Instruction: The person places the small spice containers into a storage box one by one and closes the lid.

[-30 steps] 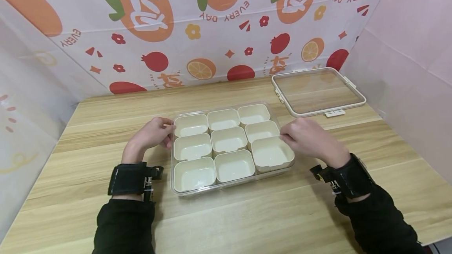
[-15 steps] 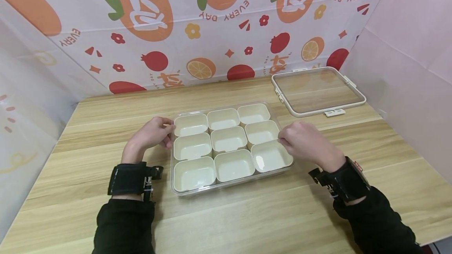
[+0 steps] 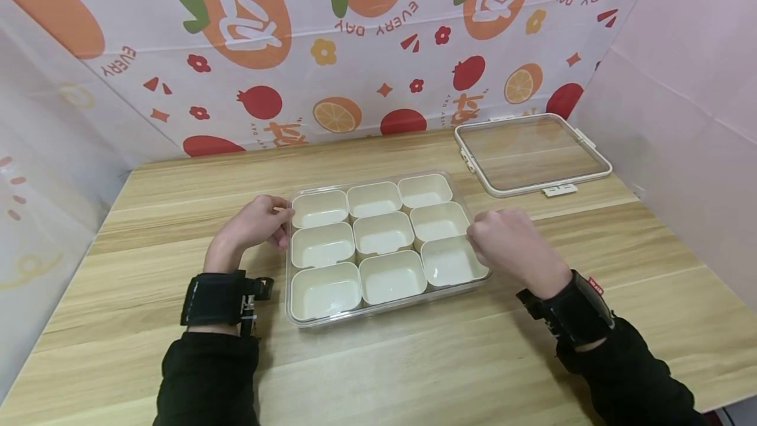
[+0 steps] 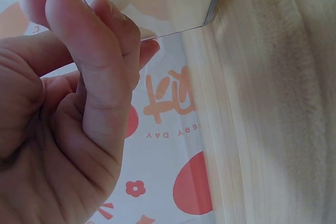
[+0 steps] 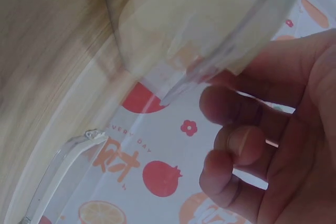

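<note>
A clear plastic storage box sits on the wooden table, holding several cream bins in rows. My left hand holds the box's left wall by the rim; in the left wrist view, its fingertips lie against the clear wall. My right hand is at the right edge of the front-right bin, which sits level with its neighbours. Thumb and forefinger pinch that bin's rim, partly hidden by the knuckles. In the right wrist view, the other fingers curl loosely outside the clear wall.
A clear lid with a cream frame and side clips lies at the back right of the table. A fruit-printed cloth hangs behind the table, and pale sheets stand at both sides.
The front-right bin has gone down from a raised position to sit flush in the box. My right hand has lowered slightly with it. The left hand stays put.
</note>
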{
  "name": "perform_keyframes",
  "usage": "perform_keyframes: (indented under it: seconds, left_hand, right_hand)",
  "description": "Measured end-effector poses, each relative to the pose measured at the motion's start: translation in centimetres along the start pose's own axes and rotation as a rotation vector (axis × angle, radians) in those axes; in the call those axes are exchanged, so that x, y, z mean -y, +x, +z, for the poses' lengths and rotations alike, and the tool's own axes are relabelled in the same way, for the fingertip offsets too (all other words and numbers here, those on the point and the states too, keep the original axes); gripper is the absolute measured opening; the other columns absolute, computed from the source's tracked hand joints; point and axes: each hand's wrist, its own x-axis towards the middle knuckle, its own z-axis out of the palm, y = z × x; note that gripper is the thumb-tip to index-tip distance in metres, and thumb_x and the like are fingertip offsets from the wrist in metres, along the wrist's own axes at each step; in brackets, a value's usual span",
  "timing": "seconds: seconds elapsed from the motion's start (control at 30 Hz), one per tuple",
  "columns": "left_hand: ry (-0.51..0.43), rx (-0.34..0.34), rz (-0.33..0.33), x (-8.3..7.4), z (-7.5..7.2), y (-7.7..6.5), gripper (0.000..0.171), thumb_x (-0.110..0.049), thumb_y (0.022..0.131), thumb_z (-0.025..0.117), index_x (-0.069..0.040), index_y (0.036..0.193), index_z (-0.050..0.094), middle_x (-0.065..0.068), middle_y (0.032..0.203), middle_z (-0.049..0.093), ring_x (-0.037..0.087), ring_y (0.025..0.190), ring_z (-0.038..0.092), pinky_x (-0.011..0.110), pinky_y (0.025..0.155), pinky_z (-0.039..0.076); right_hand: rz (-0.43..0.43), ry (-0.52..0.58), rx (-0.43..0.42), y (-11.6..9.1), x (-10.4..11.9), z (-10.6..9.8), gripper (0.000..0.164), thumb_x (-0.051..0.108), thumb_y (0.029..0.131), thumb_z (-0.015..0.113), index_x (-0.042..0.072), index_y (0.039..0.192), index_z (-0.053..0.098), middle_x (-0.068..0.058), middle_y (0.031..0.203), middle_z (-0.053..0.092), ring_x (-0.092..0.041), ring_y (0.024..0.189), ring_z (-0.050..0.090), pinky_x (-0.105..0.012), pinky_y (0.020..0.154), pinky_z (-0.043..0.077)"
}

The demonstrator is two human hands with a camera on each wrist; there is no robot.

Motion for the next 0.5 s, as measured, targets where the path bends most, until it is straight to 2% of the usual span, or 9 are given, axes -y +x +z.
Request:
perform_keyframes:
  seconds: [0.27,0.5]
  left_hand:
    - [0.010,-0.003,-0.007,0.12,0.00,0.10,0.037,-0.005,0.108,0.040,0.022,0.133,0.040,0.006,0.069,0.060,0.012,0.057,0.059,0.029,0.060,0.057]
    - [0.012,-0.002,-0.004,0.05,-0.01,0.10,0.037,-0.005,0.108,0.040,0.022,0.133,0.041,0.004,0.065,0.059,0.013,0.056,0.059,0.030,0.060,0.057]
  right_hand:
    - [-0.014,-0.067,-0.025,-0.03,0.51,0.23,0.041,-0.011,0.071,0.058,0.017,0.052,0.035,0.005,0.053,0.037,-0.010,0.047,0.031,-0.028,0.036,0.032]
    - [-0.020,-0.065,-0.063,0.06,0.71,0.42,0.042,-0.016,0.067,0.054,0.017,0.052,0.032,0.005,0.053,0.035,-0.007,0.048,0.024,-0.024,0.038,0.025]
